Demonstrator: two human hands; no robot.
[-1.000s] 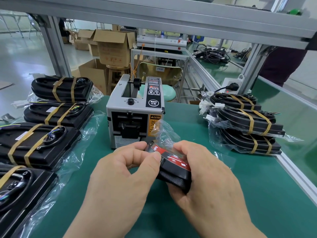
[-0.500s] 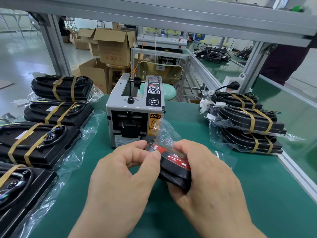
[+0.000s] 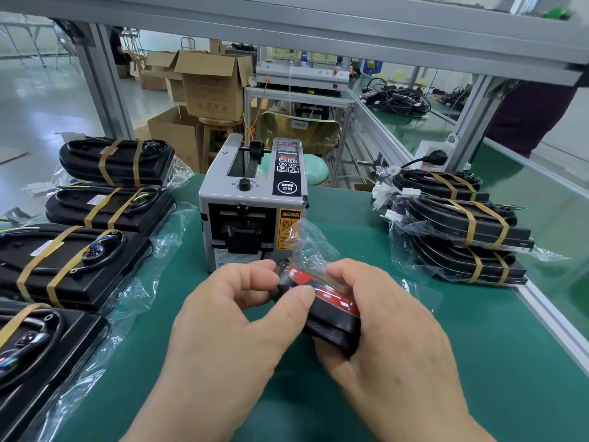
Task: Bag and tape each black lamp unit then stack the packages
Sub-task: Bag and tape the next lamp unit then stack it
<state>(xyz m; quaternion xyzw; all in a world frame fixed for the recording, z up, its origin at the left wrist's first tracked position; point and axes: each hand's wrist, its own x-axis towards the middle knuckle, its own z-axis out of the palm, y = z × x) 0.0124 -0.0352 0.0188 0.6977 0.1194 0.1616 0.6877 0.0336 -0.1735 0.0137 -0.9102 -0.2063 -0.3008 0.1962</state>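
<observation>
Both hands hold one black lamp unit (image 3: 331,327) with a red face, end-on, inside a clear plastic bag (image 3: 306,240) whose loose end sticks up toward the dispenser. My left hand (image 3: 229,327) pinches the bag at the unit's left top edge. My right hand (image 3: 392,333) wraps the unit's right side. Three taped, bagged packages are stacked at the right (image 3: 462,228). Several taped lamp units lie in open bags in a row at the left (image 3: 73,263).
A grey electric tape dispenser (image 3: 251,205) stands right behind my hands on the green mat (image 3: 478,346). An aluminium frame post (image 3: 108,81) rises at the back left, a power socket (image 3: 433,154) at the back right. Cardboard boxes (image 3: 210,81) sit beyond the bench.
My hands and the bagged unit stay in nearly the same place; my left fingers have shifted slightly along the bag's edge.
</observation>
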